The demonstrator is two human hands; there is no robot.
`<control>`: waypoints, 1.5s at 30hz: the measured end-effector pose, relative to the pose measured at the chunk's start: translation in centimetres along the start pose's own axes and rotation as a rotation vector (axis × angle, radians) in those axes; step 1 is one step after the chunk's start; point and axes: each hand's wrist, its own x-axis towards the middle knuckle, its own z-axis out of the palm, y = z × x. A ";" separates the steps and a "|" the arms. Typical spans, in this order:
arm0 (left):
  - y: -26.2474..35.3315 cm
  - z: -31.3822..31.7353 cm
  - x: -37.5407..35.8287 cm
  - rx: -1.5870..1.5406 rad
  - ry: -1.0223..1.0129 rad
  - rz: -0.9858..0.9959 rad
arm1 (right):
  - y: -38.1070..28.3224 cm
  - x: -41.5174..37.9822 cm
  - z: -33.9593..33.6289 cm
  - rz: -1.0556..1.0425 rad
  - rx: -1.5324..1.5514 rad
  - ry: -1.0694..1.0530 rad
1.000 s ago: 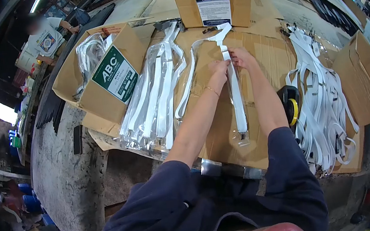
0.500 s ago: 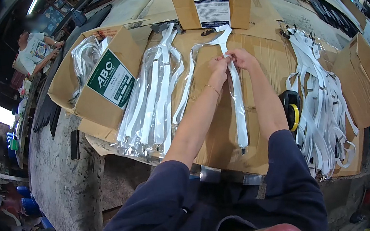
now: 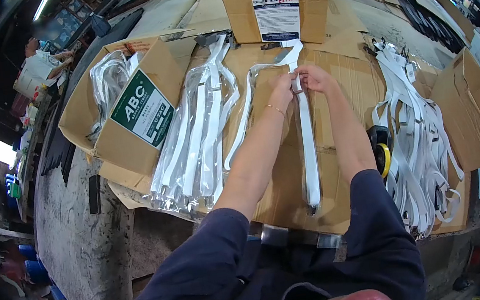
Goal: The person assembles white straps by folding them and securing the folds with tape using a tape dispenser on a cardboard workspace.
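A pair of white suspenders (image 3: 308, 147) lies on the cardboard sheet (image 3: 276, 199) in front of me. One strap runs straight toward me, ending in a metal clip (image 3: 312, 209); the other curves off to the left. My left hand (image 3: 283, 90) is closed on the straight strap below the fork, next to a small metal slider (image 3: 297, 88). From the other side, my right hand (image 3: 315, 78) pinches the same strap at the slider, fingers bent. Left of my arms rest several white suspenders in clear plastic (image 3: 193, 137). A loose pile of white suspenders (image 3: 415, 140) is at the right.
A carton with a green label (image 3: 142, 108) stands at the left, holding wrapped suspenders. Another open carton (image 3: 277, 16) is at the back. A black-and-yellow tape measure (image 3: 381, 150) sits beside the pile, near a tilted cardboard box (image 3: 466, 110). A person (image 3: 41, 69) is at the far left.
The straight strap's clip end has shifted slightly toward me. The metal slider now shows between my hands. My hands stay at nearly the same spot on the strap.
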 end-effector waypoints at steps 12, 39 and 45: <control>0.6 -0.5 1.2 0.043 0.011 0.058 | -2.9 2.4 1.8 -0.087 -0.216 0.235; 3.1 1.1 -2.2 0.859 0.212 0.260 | -1.3 1.4 -1.2 -0.152 0.172 -0.029; 1.1 2.5 -1.8 0.331 0.363 0.364 | -1.2 1.3 -1.5 -0.152 0.200 -0.071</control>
